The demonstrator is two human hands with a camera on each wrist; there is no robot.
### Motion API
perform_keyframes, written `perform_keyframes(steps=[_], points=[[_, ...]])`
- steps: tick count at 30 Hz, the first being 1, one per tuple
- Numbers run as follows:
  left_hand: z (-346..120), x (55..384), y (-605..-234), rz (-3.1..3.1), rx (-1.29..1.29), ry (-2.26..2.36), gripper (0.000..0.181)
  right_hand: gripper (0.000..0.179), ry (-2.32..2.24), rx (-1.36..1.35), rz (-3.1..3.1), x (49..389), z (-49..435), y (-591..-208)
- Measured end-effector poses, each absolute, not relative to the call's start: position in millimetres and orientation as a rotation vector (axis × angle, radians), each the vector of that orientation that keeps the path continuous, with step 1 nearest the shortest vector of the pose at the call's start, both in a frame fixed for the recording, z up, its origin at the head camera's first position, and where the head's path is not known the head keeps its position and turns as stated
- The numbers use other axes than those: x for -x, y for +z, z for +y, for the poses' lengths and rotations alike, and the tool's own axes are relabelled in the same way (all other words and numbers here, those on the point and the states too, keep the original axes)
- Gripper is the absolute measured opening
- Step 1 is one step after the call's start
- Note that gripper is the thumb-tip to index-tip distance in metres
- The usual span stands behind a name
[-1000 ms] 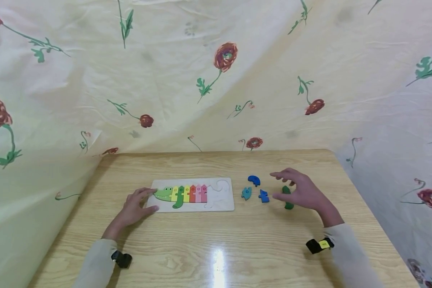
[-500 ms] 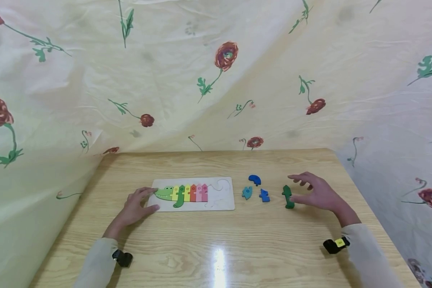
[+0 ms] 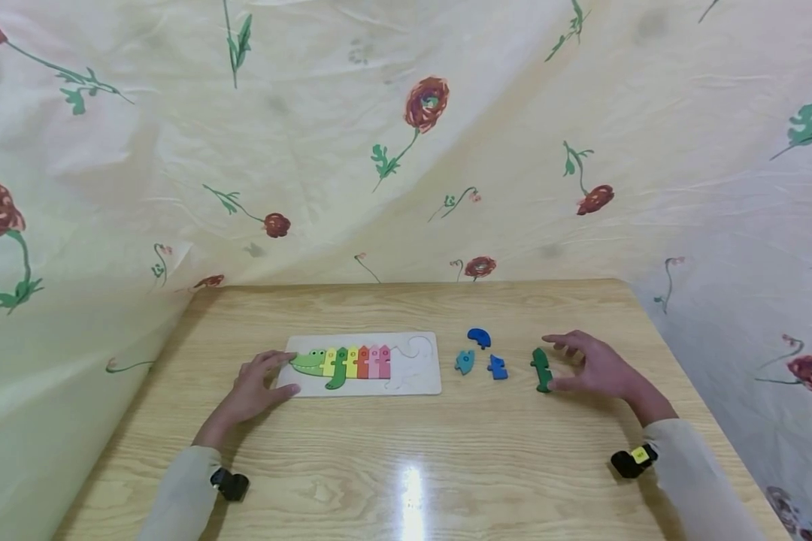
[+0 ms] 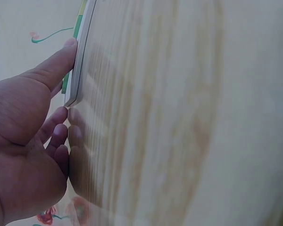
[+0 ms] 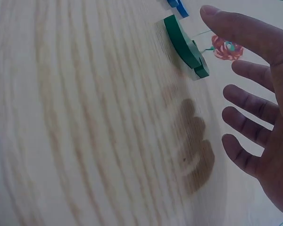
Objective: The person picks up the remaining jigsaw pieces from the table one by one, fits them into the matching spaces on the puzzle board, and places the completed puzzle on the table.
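A pale wooden puzzle board [image 3: 416, 383] lies on the table, fitted with a green crocodile head and yellow, green, red and pink body pieces. My left hand [image 3: 252, 391] rests at the board's left end, thumb and index finger spread along its edge; in the left wrist view the thumb [image 4: 56, 63] lies against the board's edge. A dark green puzzle piece [image 3: 541, 370] lies loose on the right. Just beside it, my right hand [image 3: 598, 368] hovers with fingers apart and holds nothing. The right wrist view shows its thumb and fingers spread above the table near the green piece [image 5: 184, 44].
Between board and green piece lie a dark blue curved piece [image 3: 478, 337], a teal piece [image 3: 465, 361] and a blue piece [image 3: 497, 367]. The board's right part shows only drawn outlines. Flower-patterned cloth [image 3: 338, 150] hangs behind and beside the wooden table [image 3: 352, 466].
My right hand has moved right, off the green piece, which now shows fully, and has lowered slightly beside it. The lower end of that piece has shifted slightly. My left hand stays put.
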State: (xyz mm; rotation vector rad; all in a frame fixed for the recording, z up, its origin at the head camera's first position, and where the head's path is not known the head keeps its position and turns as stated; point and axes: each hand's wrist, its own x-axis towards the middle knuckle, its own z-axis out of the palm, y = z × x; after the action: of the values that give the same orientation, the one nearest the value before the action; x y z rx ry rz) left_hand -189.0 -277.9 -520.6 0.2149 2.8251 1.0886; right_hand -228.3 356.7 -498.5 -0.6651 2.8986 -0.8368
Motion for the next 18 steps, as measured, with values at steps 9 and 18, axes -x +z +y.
perform_keyframes(steps=[9,18], points=[[-279.4,189.9,-521.6,2.832,-0.231,1.091,0.064,0.087,-0.801,0.655,2.874,229.7,357.2,-505.2],[-279.8,190.6,-524.1,2.827,-0.221,1.087,0.064,0.09,-0.807,0.706,2.862,234.3,360.0,-512.9]])
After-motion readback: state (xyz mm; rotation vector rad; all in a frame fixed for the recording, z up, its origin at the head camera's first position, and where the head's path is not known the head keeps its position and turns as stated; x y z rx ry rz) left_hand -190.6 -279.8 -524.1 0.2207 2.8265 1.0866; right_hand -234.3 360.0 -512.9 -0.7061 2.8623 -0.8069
